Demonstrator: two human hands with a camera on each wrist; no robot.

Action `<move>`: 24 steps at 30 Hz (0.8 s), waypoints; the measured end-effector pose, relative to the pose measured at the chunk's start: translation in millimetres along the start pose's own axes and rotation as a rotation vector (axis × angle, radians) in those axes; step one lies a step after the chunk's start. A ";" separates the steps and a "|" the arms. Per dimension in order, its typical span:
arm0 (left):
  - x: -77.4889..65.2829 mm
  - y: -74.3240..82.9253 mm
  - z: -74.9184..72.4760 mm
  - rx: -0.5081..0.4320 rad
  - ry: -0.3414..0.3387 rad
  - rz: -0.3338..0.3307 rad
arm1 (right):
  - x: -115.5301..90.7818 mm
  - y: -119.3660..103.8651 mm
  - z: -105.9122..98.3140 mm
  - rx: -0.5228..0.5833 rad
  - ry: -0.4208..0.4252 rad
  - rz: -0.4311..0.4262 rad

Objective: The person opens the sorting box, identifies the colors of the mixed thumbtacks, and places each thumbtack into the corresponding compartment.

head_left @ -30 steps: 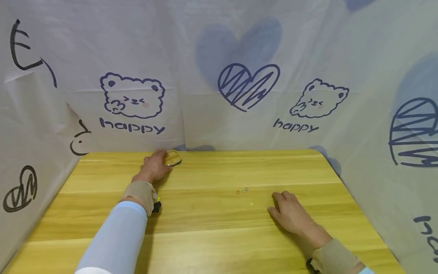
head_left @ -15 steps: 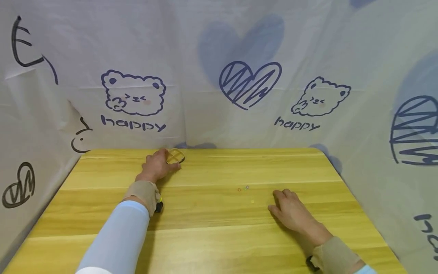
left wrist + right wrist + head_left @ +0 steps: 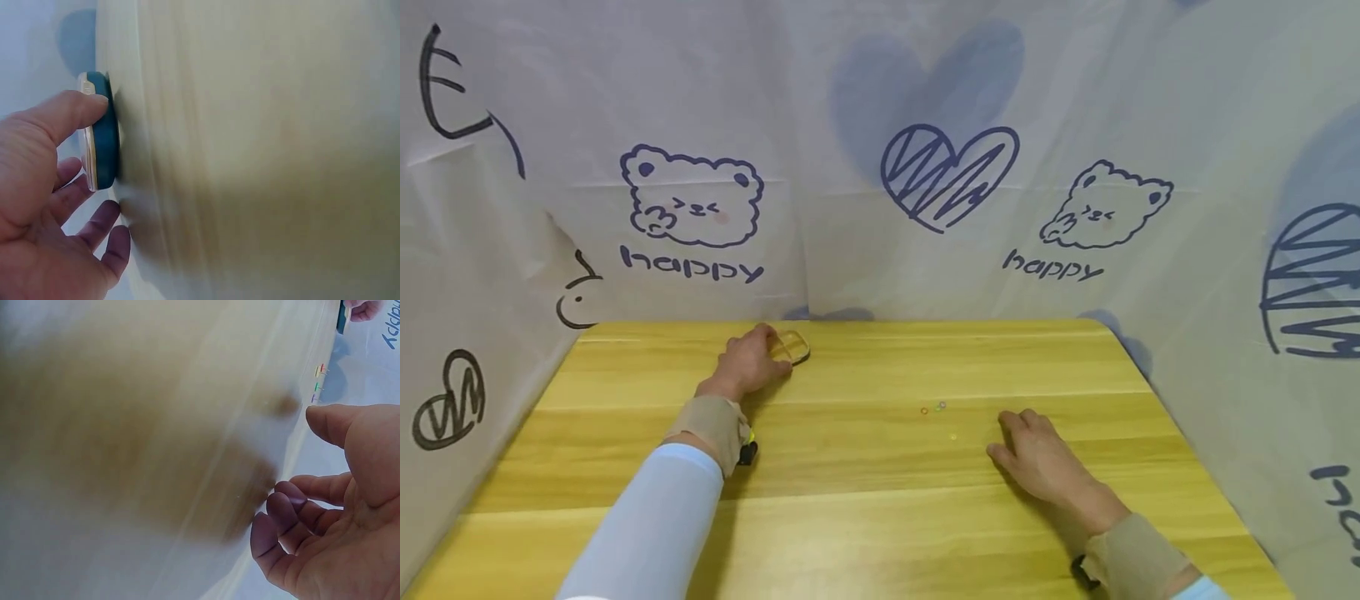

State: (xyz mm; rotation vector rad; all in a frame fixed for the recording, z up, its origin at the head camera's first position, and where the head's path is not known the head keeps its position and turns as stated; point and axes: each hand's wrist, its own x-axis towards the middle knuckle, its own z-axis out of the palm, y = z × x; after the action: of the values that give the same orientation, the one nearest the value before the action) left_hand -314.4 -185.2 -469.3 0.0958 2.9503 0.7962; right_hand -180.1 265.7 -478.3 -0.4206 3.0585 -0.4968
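Note:
Near the back edge of the table, my left hand (image 3: 748,362) pinches a small flat box (image 3: 797,346) at its left end. In the left wrist view the box (image 3: 105,140) shows a dark teal base and a clear top; the thumb presses its side and some fingers are hidden behind it. My right hand (image 3: 1037,458) rests low over the table with fingers loosely bent and nothing in them. Left of it lie several tiny coloured rings: a red one (image 3: 924,411), a purple one (image 3: 942,405) with a green one against it, and a yellow one (image 3: 953,437).
The wooden table (image 3: 850,533) has rounded back corners. White sheets (image 3: 850,275) printed with hearts and bears hang right behind it and along both sides.
The box has moved a little to the right and toward me with my left hand. My right hand and the tiny rings stay in place; the head view has tilted slightly.

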 end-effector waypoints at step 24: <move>-64.3 26.0 18.8 -0.084 -0.100 0.210 | -1.6 -4.2 -3.5 -0.011 -0.038 0.000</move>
State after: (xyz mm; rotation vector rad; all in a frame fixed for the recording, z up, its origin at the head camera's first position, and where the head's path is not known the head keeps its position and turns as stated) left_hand -247.6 -158.7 -468.2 0.4319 2.8402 0.9105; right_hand -177.7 263.3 -473.7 -0.4247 3.0265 -0.4662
